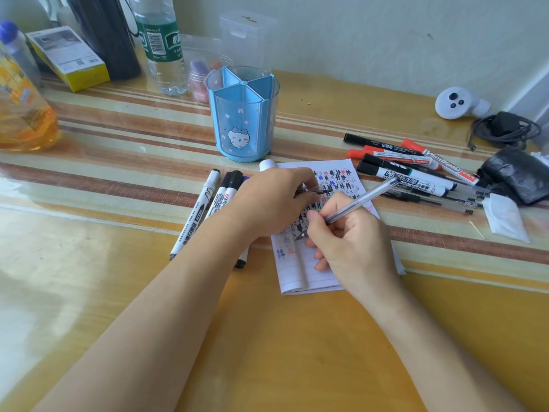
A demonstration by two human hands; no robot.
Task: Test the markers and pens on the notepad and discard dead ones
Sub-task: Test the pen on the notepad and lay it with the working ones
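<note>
A small lined notepad [297,275] lies on the table, its upper page covered with black, blue and red test marks. My right hand [347,236] grips a clear gel pen [362,200], tip down on the page. My left hand [273,203] rests on the pad's left side and pinches a dark pen cap [316,191]. Three markers [205,203] lie left of the pad, partly under my left arm. A pile of red and black markers and clear pens [416,171] lies to the pad's right.
An empty blue divided pen holder [243,114] stands behind the pad. Bottles [160,46], a yellow box [71,58] and an oil bottle [20,99] sit at the back left. A white controller [457,102], a cable [505,129] and a black bag [520,173] sit at the right.
</note>
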